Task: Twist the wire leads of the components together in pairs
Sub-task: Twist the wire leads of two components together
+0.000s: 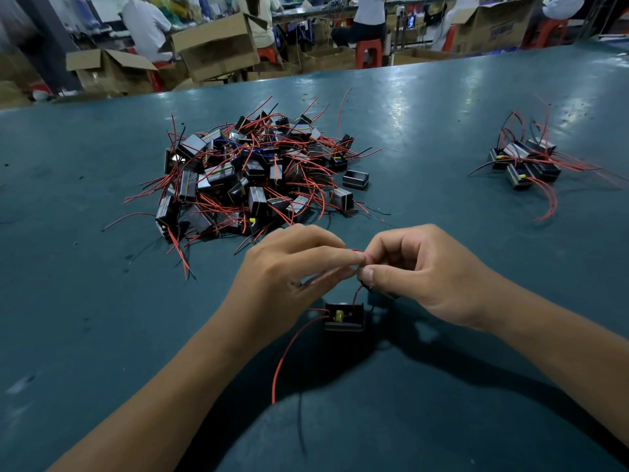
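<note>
Here, red leads (357, 258) are pinched between the fingertips of the left hand (289, 267) and right hand (418, 270), just above a component (344, 316) near the surface's (102, 318) near edge. A pile (252, 178) is seen mid-surface, a smaller group (526, 161) toward the right edge.

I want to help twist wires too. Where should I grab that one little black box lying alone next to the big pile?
Take the lone open black plastic box by its two long side walls, coming down from above. It lies flat on the green table with its hollow side up and space around it, apart from the tangled pile of black wired components, so probably no red wires would snag your hands.
</note>
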`<state>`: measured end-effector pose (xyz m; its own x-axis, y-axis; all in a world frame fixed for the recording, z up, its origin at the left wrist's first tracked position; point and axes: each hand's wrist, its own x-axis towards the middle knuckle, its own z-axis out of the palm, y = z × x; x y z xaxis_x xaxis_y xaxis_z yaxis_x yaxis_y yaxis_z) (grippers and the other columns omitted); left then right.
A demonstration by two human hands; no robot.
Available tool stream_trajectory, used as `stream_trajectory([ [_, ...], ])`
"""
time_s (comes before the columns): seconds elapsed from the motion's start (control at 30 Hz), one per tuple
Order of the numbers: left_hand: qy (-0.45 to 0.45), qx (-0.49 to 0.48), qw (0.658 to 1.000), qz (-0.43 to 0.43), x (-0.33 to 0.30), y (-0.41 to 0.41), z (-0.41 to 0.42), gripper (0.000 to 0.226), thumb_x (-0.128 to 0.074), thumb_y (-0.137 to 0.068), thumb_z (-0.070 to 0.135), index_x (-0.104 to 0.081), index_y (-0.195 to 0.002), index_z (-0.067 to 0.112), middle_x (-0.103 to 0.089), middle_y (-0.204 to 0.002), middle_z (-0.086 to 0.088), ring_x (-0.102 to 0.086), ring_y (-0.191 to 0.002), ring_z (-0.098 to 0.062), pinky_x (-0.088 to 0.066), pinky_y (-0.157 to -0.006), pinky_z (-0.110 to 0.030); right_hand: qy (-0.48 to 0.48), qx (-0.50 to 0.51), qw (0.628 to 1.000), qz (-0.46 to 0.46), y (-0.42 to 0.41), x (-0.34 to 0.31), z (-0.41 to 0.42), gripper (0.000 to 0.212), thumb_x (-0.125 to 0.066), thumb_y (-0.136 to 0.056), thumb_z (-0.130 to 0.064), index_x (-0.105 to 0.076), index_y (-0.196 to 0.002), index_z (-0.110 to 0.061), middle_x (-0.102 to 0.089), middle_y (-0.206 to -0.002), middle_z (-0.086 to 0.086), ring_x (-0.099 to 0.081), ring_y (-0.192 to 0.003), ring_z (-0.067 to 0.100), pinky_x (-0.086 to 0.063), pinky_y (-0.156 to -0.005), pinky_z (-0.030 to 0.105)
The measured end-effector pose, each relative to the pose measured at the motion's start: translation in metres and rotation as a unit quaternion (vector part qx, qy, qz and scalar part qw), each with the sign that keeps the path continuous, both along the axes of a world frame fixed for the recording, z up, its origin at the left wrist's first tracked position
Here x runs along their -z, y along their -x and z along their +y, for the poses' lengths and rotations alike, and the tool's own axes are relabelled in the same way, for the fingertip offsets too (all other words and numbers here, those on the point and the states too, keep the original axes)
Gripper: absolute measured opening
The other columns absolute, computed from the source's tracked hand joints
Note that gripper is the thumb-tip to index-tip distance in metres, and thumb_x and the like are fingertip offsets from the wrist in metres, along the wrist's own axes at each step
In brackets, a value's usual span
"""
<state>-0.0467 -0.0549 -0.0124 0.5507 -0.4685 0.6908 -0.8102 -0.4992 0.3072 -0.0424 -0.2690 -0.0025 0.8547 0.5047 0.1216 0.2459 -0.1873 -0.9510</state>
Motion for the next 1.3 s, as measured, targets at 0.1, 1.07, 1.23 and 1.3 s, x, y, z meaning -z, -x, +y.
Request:
stream_trajectory([
  [0.1, -0.073, -0.023, 0.994, -0.08, -0.004, -0.001, 0.006, 0.016, -0.072, -0.092, 0.022, -0.079, -0.105, 0.016, -0.072, -0.096, -0.001, -0.065, -0.078, -0.025, -0.047, -0.066, -0.043, 0.007, -0.014, 1.0, 0.005, 0.0, -0.001, -0.001, 0.014, -0.069, -0.081, -0.025, -0.068, -0.08, -0.011, -0.058, -0.072, 0.028, -0.046, -0.067, 0.023, -0.036, -0.065, 0.042],
  [1.07, -0.155, -0.016, 0.979, -0.13, -0.016, 0.007, 0.013, 0.016, -0.068, -0.095, 0.013, -0.073, -0.103, 0.025, -0.061, -0.087, -0.004, -0.045, -0.066, -0.023, -0.034, -0.062, -0.037, 0.031, -0.086, 0.996, 0.01, -0.001, -0.006, -0.005, 0.008, -0.068, -0.09, -0.011, -0.068, -0.083, -0.016, -0.063, -0.07, 0.0, -0.052, -0.066, 0.012, -0.041, -0.062, 0.026],
  [1.23, -0.165, -0.017, 0.978, -0.128, -0.017, 0.007, 0.014, 0.015, -0.066, -0.094, 0.009, -0.078, -0.096, 0.019, -0.064, -0.089, -0.003, -0.047, -0.065, -0.023, -0.033, -0.061, -0.037, 0.022, -0.093, 0.995, 0.018, 0.0, -0.006, -0.005, 0.009, -0.066, -0.09, -0.008, -0.067, -0.084, -0.014, -0.063, -0.07, -0.003, -0.052, -0.065, 0.008, -0.042, -0.062, 0.018],
  [1.3, -0.167, -0.015, 0.978, -0.124, -0.018, 0.007, 0.014, 0.017, -0.063, -0.096, 0.012, -0.079, -0.095, 0.018, -0.065, -0.089, -0.003, -0.048, -0.066, -0.023, -0.034, -0.061, -0.037, 0.02, -0.096, 0.995, 0.022, 0.0, -0.007, -0.005, 0.008, -0.066, -0.09, -0.009, -0.067, -0.084, -0.014, -0.063, -0.07, -0.004, -0.052, -0.064, 0.007, -0.042, -0.062, 0.017],
])
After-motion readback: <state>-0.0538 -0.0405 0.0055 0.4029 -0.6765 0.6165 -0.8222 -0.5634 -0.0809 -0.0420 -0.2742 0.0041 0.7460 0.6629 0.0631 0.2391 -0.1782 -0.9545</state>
